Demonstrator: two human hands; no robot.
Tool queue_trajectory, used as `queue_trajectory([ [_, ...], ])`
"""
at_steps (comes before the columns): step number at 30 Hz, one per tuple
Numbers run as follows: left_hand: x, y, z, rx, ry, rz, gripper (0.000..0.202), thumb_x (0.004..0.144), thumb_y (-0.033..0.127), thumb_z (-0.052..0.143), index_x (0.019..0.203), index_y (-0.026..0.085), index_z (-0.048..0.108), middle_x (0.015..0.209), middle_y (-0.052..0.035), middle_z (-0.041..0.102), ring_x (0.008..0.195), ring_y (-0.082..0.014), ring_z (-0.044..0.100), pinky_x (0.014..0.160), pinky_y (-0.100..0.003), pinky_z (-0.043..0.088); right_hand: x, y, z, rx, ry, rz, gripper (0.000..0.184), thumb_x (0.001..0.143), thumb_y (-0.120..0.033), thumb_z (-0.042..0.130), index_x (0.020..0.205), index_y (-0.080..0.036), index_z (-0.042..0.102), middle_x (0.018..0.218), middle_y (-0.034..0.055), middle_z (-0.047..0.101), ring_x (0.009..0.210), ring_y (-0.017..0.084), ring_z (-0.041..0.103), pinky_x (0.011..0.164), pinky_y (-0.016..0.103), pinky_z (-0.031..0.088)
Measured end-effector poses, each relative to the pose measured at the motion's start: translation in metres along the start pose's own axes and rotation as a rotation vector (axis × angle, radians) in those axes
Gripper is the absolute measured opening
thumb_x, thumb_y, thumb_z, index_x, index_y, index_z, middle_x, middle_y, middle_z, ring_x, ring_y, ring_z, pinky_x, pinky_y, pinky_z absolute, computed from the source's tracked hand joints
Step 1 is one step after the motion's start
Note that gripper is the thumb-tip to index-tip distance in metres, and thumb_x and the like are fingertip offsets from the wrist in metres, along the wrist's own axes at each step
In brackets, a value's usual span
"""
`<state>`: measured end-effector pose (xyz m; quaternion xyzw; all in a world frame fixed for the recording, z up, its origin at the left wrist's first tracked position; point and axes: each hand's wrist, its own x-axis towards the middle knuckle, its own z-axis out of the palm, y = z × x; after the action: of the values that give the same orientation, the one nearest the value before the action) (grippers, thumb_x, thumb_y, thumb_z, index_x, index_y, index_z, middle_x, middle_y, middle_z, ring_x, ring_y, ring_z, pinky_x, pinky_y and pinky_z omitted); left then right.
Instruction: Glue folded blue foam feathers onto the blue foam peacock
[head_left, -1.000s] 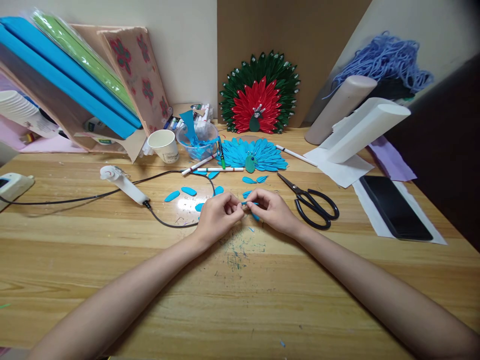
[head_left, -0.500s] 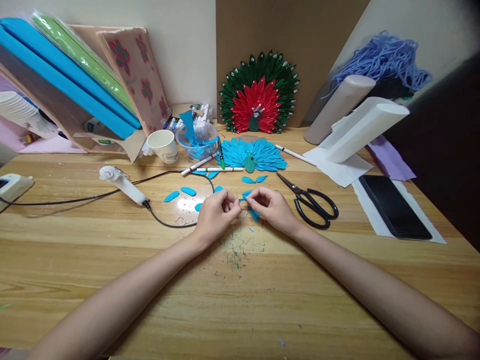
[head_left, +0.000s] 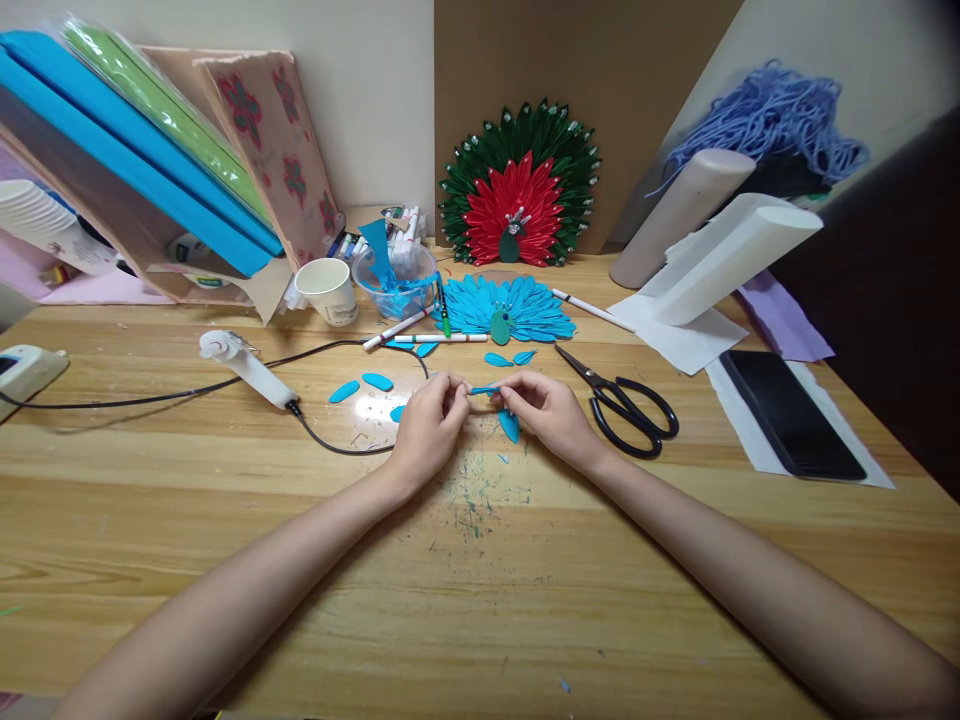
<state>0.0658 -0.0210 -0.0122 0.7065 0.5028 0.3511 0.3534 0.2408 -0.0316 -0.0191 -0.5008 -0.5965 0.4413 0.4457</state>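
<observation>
"How are your arms set?"
"Your forearms slant inward from the near edge of the table, converging."
"And your fingers?"
"Your left hand and right hand pinch, thumbs and forefingers nearly together, on opposite ends of a narrow blue piece, between the table's near and far edges."

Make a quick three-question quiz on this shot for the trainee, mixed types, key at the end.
1. What do the left hand and right hand both pinch?
2. True or false: the phone lies to the right of the scissors.
3. Which stands nearest the clear bowl? A) paper cup B) phone C) scissors

Key: 1. A thin blue piece. 2. True. 3. A.
</observation>
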Motion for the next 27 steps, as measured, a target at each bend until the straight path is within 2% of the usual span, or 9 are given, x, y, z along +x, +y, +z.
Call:
queue_trajectory([
  [6,-0.0003,0.0053,-0.002,0.008,-0.077,0.013,0.027,0.09,0.037,0.041,0.079,0.017,0.055,0.073,-0.0021,0.059,0.065,-0.0134,0.052,0.059,-0.025,0.038,-0.001,-0.0009,0.0004,-0.033,0.085,-0.08,0.016,0.082,-0.031,0.058,0.089,-0.018,0.065,0.086,0.0048,0.066,0.079,0.016,0.062,0.071,0.029,0.049],
  [11,0.0003,0.0057,-0.0018,-0.026,-0.075,-0.002,0.028,0.087,0.042,0.047,0.079,0.017,0.057,0.069,-0.0019,0.059,0.061,-0.0126,0.05,0.057,-0.024,0.036,-0.0039,-0.0054,0.001,-0.133,0.05,-0.171,0.014,0.083,-0.026,0.057,0.09,-0.02,0.067,0.092,0.0061,0.065,0.086,0.018,0.061,0.077,0.033,0.049],
  [14,0.0008,0.0049,-0.0016,-0.025,-0.062,-0.003,0.028,0.087,0.041,0.047,0.079,0.016,0.058,0.068,-0.0017,0.059,0.06,-0.0123,0.049,0.056,-0.025,0.036,-0.005,-0.0085,0.0008,-0.171,0.043,-0.2,0.014,0.083,-0.024,0.057,0.091,-0.02,0.067,0.091,0.0062,0.065,0.085,0.018,0.06,0.076,0.033,0.049],
  [27,-0.0002,0.0063,-0.0005,-0.054,-0.096,0.051,0.02,0.083,0.035,0.055,0.079,0.016,0.056,0.066,0.0007,0.055,0.056,-0.0097,0.047,0.053,-0.022,0.036,-0.0034,-0.0034,0.0006,-0.165,-0.001,-0.106,0.012,0.081,-0.029,0.057,0.082,-0.018,0.061,0.08,0.0033,0.06,0.072,0.015,0.057,0.066,0.027,0.047],
])
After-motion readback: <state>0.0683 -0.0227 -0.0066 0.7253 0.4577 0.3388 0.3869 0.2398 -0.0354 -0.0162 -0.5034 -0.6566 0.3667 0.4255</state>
